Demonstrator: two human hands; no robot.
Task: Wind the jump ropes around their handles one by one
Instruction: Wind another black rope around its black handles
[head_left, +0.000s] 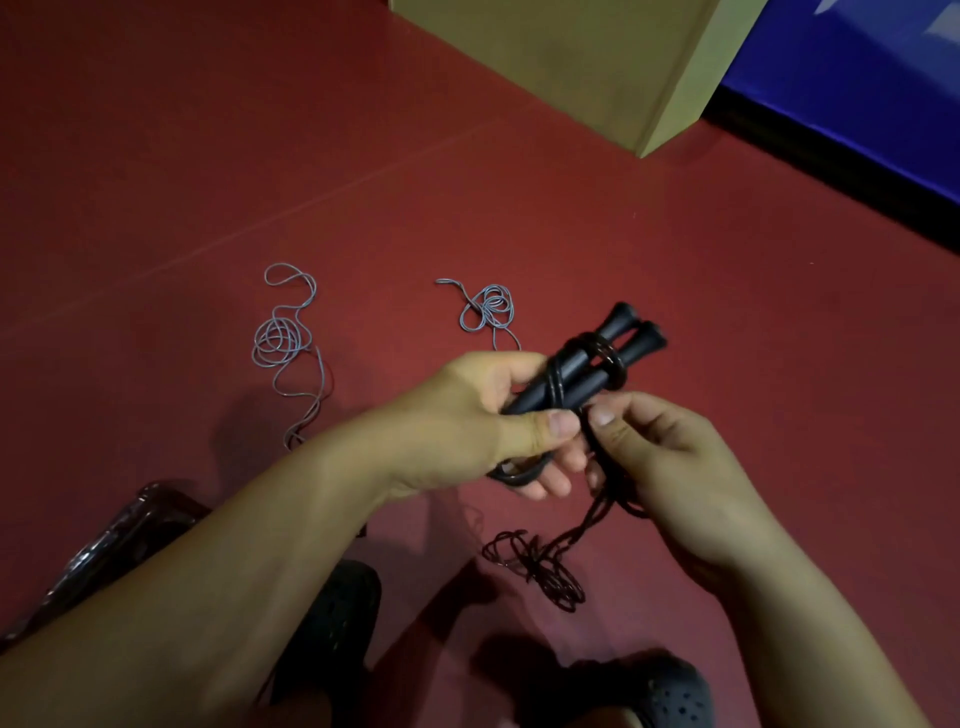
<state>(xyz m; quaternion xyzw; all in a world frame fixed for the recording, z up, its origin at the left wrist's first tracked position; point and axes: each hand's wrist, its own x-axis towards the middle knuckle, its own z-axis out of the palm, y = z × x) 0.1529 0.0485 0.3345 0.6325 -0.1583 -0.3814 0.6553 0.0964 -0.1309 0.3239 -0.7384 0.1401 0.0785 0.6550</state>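
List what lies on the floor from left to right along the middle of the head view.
Left grey cord tangle → right grey cord tangle → black handles, gripped in the left hand → right hand pinching the dark rope.

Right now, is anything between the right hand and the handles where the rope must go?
Nothing visible: the right hand pinches the rope right beside the handles, which the left hand grips.
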